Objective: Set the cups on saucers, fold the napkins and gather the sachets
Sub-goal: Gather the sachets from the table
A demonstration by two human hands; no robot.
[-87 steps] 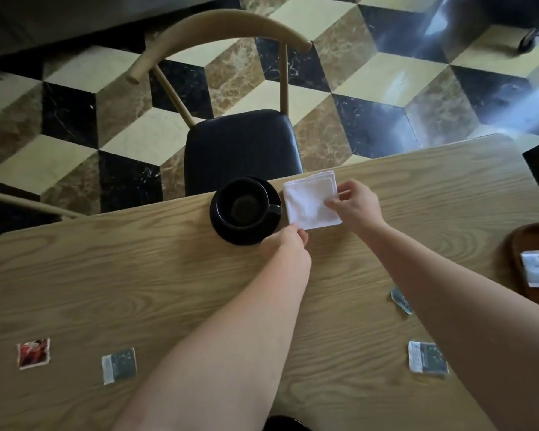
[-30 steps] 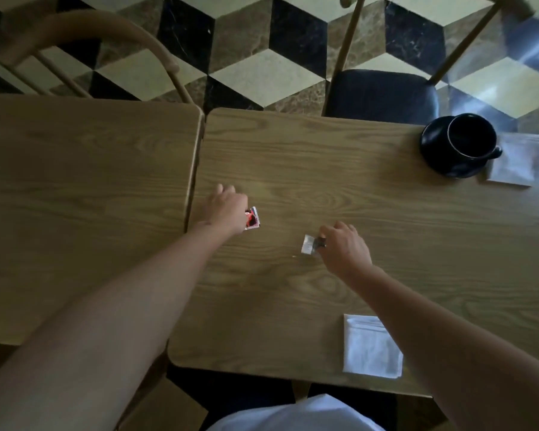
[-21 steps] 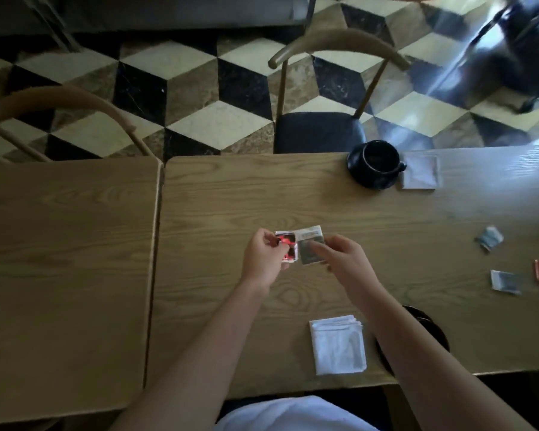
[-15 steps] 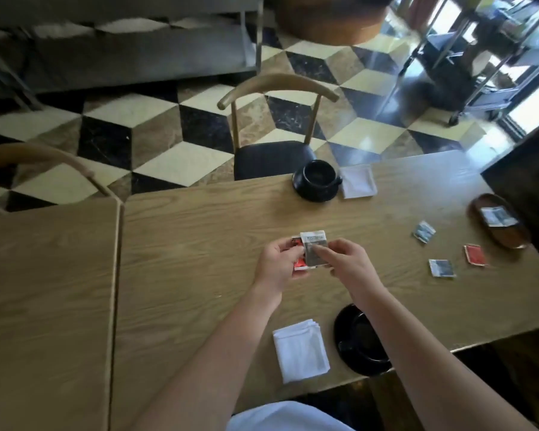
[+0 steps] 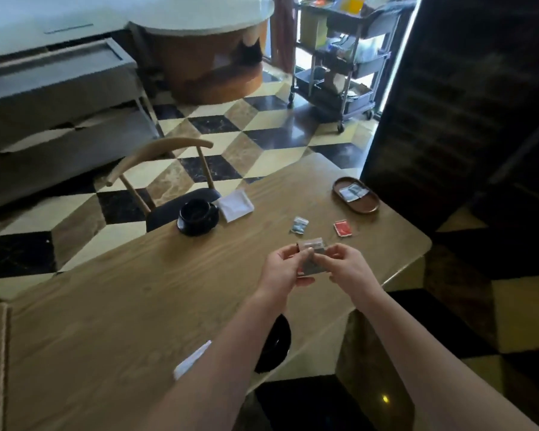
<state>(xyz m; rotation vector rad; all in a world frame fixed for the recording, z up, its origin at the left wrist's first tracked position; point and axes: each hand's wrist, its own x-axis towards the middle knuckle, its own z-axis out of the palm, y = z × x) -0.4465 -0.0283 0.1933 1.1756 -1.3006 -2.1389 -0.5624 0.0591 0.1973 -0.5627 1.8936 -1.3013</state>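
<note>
Since half a second ago both hands have kept the small stack of sachets point(image 5: 312, 258) pinched between them and carried it rightward along the wooden table point(image 5: 122, 306), so the loose sachets now lie just beyond the fingers. I note the left hand point(image 5: 283, 270) curled round the stack's left edge, thumb on top; a red sachet shows as a sliver behind the grey one. I note the right hand point(image 5: 346, 267) pinching the stack's right side with thumb and forefinger, its other fingers loosely bent. Both hands hold the stack raised above the tabletop. Just past the fingertips, a crumpled grey sachet point(image 5: 299, 225) lies flat on the table; to its right, ahead of the right hand, lies a red sachet point(image 5: 343, 228). Farther beyond the right hand sits an oval brown tray point(image 5: 364, 205) with a pale sachet point(image 5: 352, 192) inside it. Ahead and left of the left hand, a black cup point(image 5: 196, 214) stands on its black saucer point(image 5: 196, 231), with a folded white napkin point(image 5: 237, 205) just beside it on the right, edges nearly touching. Below the left forearm a second black saucer point(image 5: 277, 343) shows partly; I cannot tell whether a cup stands on it. A corner of another white napkin point(image 5: 190, 359) shows left of that forearm. Blur softens the sachet print; lettering unreadable.
</note>
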